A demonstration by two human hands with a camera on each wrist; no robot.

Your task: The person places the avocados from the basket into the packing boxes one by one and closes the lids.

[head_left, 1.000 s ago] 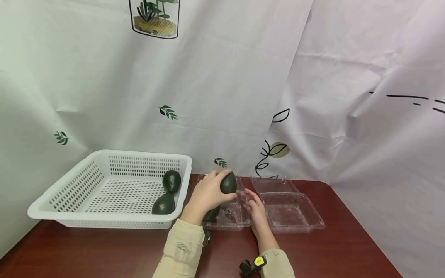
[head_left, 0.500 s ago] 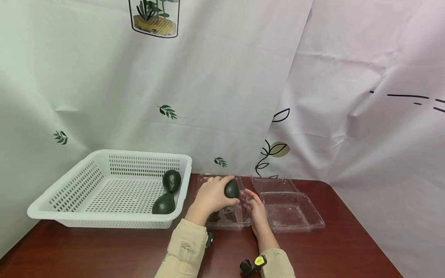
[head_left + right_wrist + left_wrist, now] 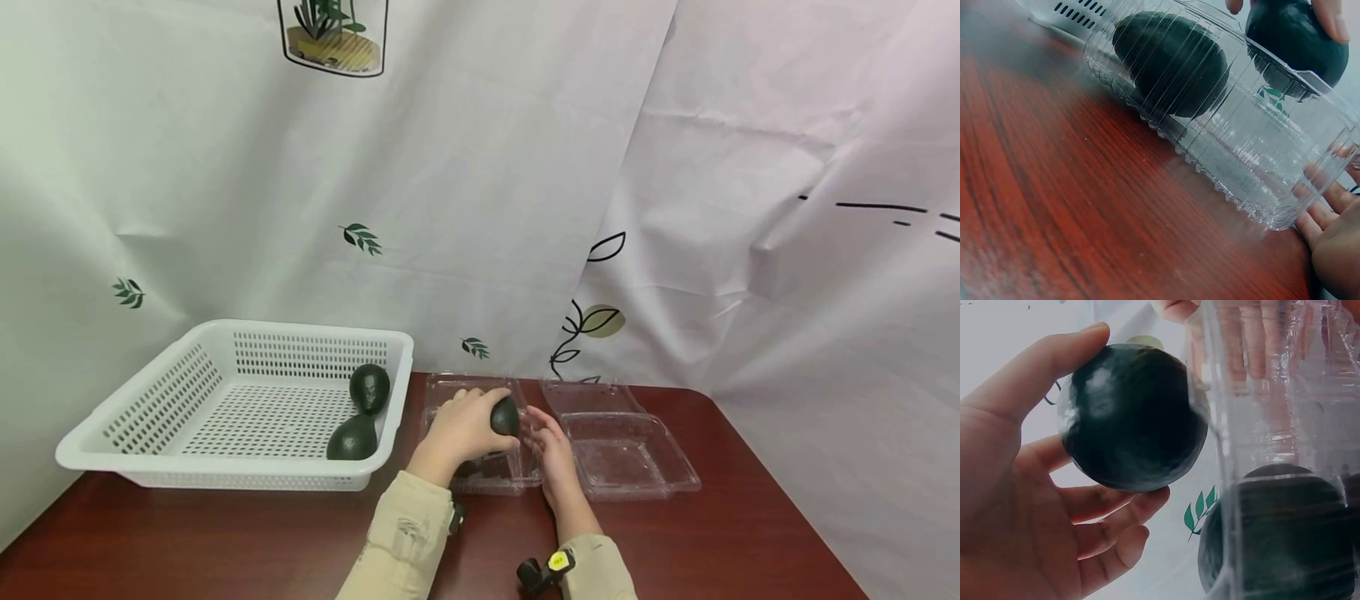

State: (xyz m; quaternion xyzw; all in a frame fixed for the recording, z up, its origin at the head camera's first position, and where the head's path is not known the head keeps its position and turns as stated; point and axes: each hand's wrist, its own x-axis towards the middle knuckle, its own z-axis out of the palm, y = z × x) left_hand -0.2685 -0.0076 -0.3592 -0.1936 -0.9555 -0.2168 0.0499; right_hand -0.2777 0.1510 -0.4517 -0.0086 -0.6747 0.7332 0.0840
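Observation:
In the head view, my left hand (image 3: 459, 429) grips a dark green avocado (image 3: 506, 416) between thumb and fingers, over a clear plastic clamshell container (image 3: 495, 486). The left wrist view shows this avocado right at the container's rim. Another avocado (image 3: 1175, 65) lies inside the same container, at its left end; my left hand mostly hides it from the head camera. Beside the container's right end, my right hand (image 3: 555, 458) has its fingers loosely extended along the clear wall, holding nothing.
A white perforated basket (image 3: 225, 467) stands at the left, with two avocados (image 3: 360, 412) against its right side. Right of my right hand sits a second clear clamshell (image 3: 630, 458), lid folded back. A printed cloth (image 3: 487, 208) hangs behind the reddish-brown table (image 3: 247, 542).
My left hand has moved down and slightly right with the avocado, nearer the container. My right hand has stayed at the container's side.

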